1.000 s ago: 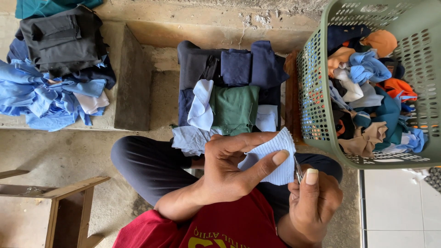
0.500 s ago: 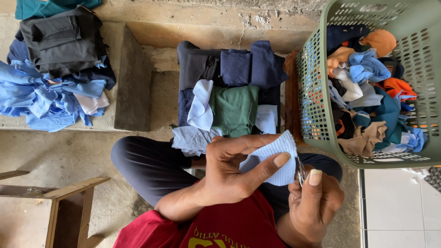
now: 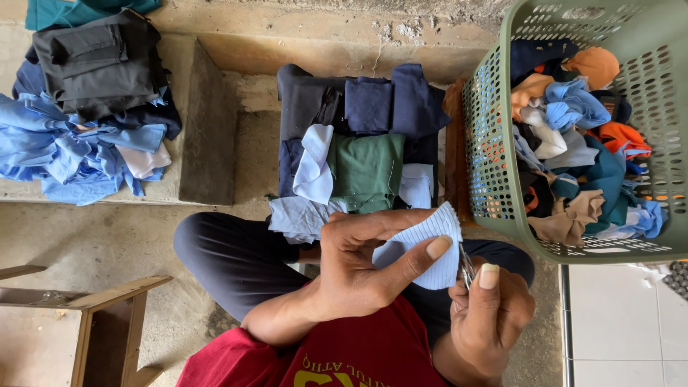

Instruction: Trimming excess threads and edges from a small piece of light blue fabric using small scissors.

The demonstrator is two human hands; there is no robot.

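Note:
My left hand grips a small light-blue ribbed piece of fabric in front of my lap, thumb pressed on its lower edge. My right hand sits just to its right, closed around a pair of small metal scissors whose blades touch the fabric's right edge. Both hands are over my crossed legs in dark trousers.
A stack of folded fabric pieces in navy, green and pale blue lies ahead of my knees. A green perforated basket full of mixed scraps stands at the right. A heap of blue and dark cloth rests on a concrete step at left. A wooden stool is at lower left.
My hands have barely shifted; the fabric piece and scissors stay in the same grip, with the fabric nudged slightly.

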